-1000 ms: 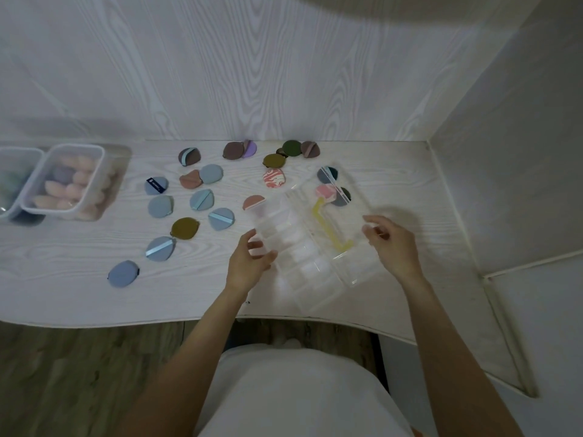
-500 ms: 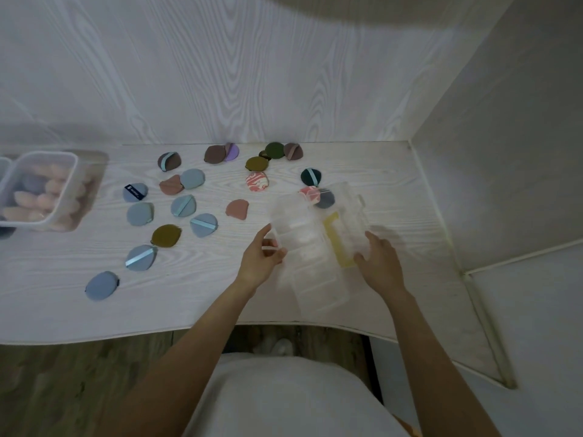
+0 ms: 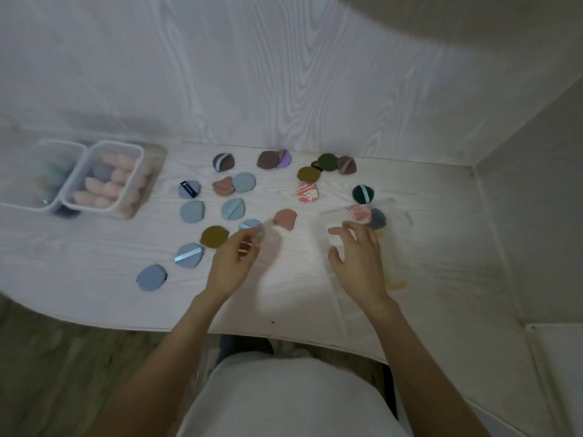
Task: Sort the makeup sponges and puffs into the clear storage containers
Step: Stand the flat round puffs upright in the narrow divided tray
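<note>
Right now both hands hover over the tabletop's front middle: the left hand [image 3: 232,266] has fingers loosely curled near a blue puff [image 3: 251,226], though blur hides whether it pinches anything, while the right hand [image 3: 358,260] is spread wide over a blurred clear organizer box [image 3: 356,279]. Loose puffs [image 3: 244,182] lie scattered toward the back edge, and two clear tubs [image 3: 107,178] of sponges sit at the back left.

One camera only, worn on my head: it looks forward and down, wide-angle, close over the table [image 3: 94,279] toward the wall [image 3: 284,74].
</note>
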{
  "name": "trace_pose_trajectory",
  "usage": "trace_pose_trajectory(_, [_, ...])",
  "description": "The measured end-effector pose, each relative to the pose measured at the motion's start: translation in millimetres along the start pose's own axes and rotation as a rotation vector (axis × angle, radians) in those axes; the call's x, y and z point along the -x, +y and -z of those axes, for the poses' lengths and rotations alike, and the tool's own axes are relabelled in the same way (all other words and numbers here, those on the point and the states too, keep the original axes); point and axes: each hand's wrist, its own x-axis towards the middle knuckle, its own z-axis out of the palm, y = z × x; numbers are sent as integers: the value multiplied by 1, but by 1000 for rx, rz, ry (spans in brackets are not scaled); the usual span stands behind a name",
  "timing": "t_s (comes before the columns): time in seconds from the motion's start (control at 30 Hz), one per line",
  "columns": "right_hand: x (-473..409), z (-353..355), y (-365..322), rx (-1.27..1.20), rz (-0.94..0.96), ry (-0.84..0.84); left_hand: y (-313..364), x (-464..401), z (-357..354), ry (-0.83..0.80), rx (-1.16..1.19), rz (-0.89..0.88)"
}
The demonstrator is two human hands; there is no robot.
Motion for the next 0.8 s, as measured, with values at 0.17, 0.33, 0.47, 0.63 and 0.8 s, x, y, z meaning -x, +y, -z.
trace_pose_trajectory(0.17, [-68, -41, -44, -15, 185, -205, -19, -58, 35, 46, -235, -32])
trace_pose_trajectory(0.33, [-112, -91, -61, 225, 101, -345, -19, -111, 55, -23, -322, -57])
trace_pose_trajectory(0.47, [-124, -100, -58, 253, -11, -379, -15, -162, 57, -52, -456, -45])
trace_pose_trajectory(0.63, [-130, -93, -51, -38, 51, -272, -44, -183, 56, -144, -632, 62])
trace_pose_trajectory(0.8, [-114, -56, -44, -373, 116, -30, -42, -166, 60, 23, -401, 112])
